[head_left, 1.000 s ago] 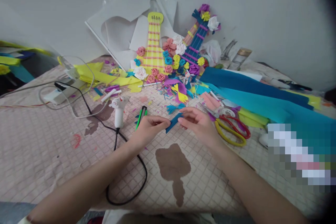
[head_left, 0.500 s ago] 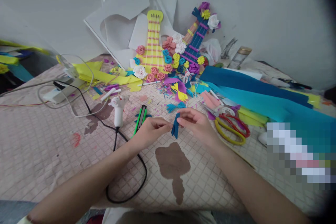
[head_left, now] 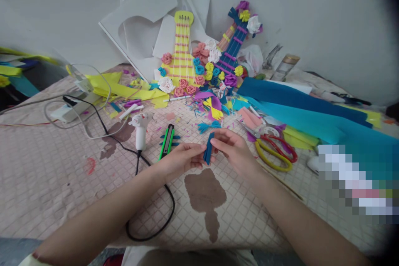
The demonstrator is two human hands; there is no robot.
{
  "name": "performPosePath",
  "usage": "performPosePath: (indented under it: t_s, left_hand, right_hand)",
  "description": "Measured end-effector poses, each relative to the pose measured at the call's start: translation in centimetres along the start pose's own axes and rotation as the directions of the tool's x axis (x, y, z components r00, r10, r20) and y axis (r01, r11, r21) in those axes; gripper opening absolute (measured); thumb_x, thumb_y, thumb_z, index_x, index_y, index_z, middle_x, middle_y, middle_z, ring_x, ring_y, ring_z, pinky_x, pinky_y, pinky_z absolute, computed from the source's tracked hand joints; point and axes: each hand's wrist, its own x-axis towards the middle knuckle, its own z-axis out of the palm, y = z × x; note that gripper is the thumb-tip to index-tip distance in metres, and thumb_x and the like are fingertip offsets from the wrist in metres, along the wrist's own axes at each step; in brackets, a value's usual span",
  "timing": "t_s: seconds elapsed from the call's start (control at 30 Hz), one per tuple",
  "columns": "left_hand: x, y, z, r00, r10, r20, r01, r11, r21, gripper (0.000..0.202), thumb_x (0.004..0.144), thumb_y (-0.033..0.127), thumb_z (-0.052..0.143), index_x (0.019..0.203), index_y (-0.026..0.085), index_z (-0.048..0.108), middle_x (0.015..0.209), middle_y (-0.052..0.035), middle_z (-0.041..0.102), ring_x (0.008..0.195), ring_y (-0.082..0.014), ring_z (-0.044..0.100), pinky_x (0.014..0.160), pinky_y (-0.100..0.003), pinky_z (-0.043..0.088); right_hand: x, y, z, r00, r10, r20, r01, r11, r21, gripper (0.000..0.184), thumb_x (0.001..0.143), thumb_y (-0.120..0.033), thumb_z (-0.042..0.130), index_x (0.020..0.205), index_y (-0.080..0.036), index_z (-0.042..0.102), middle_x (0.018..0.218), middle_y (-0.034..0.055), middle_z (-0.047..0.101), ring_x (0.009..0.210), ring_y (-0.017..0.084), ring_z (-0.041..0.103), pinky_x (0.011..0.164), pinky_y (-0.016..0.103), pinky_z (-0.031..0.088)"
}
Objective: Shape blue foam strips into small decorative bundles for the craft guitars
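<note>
A small piece of dark blue crepe paper [head_left: 208,150], folded into a narrow strip, stands upright between both hands above the table. My right hand [head_left: 234,148] pinches its right side between thumb and fingers. From the left, my left hand [head_left: 181,160] presses its thumb on the strip, with its fingers behind and below it. A green box cutter [head_left: 167,141] lies just beyond my left hand, over several dark blue scraps. Beyond the strip rests a lighter blue fringed paper piece [head_left: 208,126].
A white glue gun [head_left: 141,133] and its black cord [head_left: 173,205] are at left. Scissors [head_left: 274,156] lie right of my right hand, near blue crepe sheets [head_left: 299,116]. A yellow paper guitar [head_left: 183,58] and a blue one [head_left: 230,56] lean at the back.
My left hand has shifted slightly toward the strip, its fingers now reaching behind and under the lower end. The strip's spread lower ends are now closer together. My right hand keeps its grip.
</note>
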Motion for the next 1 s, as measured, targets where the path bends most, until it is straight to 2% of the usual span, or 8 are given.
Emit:
performPosePath:
  t_s: [0.23,0.43,0.67,0.8,1.0]
  left_hand:
    - [0.12,-0.12,-0.22,1.000,-0.013,-0.009,0.012,0.997,-0.070,0.024,0.071,0.035,0.073,0.077,0.012,0.070,0.072,-0.0037,0.067,0.062,-0.0077,0.058,0.056,-0.018,0.040]
    - [-0.08,0.23,0.03,0.999,-0.012,-0.045,0.009,0.997,-0.073,0.023,0.070,0.034,0.073,0.072,0.012,0.068,0.070,-0.0042,0.067,0.061,-0.0088,0.058,0.056,-0.019,0.041]
    - [-0.29,0.45,0.05,0.996,-0.049,-0.071,0.045,0.997,-0.068,0.021,0.071,0.032,0.072,0.073,0.012,0.068,0.071,-0.0062,0.070,0.059,-0.0102,0.063,0.052,-0.018,0.044]
    - [-0.36,0.57,-0.02,0.990,-0.091,-0.110,0.084,0.994,-0.067,0.017,0.074,0.028,0.070,0.074,0.012,0.066,0.070,-0.0070,0.071,0.054,-0.0110,0.064,0.049,-0.018,0.045]
    - [-0.35,0.64,-0.01,0.992,-0.090,-0.092,0.082,0.993,-0.088,0.013,0.075,0.024,0.068,0.074,0.012,0.067,0.071,-0.0069,0.072,0.052,-0.0097,0.064,0.046,-0.015,0.046]
  right_hand:
    - [0.22,0.41,-0.35,0.990,-0.127,0.068,0.132,0.989,-0.073,0.023,0.071,-0.028,0.068,0.093,-0.025,0.063,0.070,-0.0041,0.051,0.064,0.010,0.051,0.059,0.024,0.041]
    - [0.21,0.26,-0.52,0.984,-0.162,0.079,0.175,0.966,-0.193,0.026,0.073,-0.032,0.067,0.097,-0.025,0.063,0.076,-0.0019,0.056,0.070,0.012,0.053,0.067,0.028,0.043]
    - [0.21,0.24,-0.56,0.980,-0.191,0.050,0.197,0.935,-0.294,0.019,0.073,-0.036,0.066,0.087,-0.023,0.063,0.074,-0.0008,0.058,0.070,0.013,0.055,0.066,0.029,0.045]
    - [0.23,0.34,-0.59,0.977,-0.203,0.057,0.211,0.929,-0.304,0.018,0.072,-0.035,0.067,0.085,-0.023,0.063,0.073,-0.0012,0.057,0.069,0.013,0.054,0.066,0.028,0.044]
    - [0.24,0.28,-0.54,0.976,-0.204,0.071,0.216,0.934,-0.284,0.017,0.073,-0.035,0.066,0.081,-0.022,0.060,0.075,-0.0012,0.057,0.070,0.013,0.054,0.066,0.028,0.044]
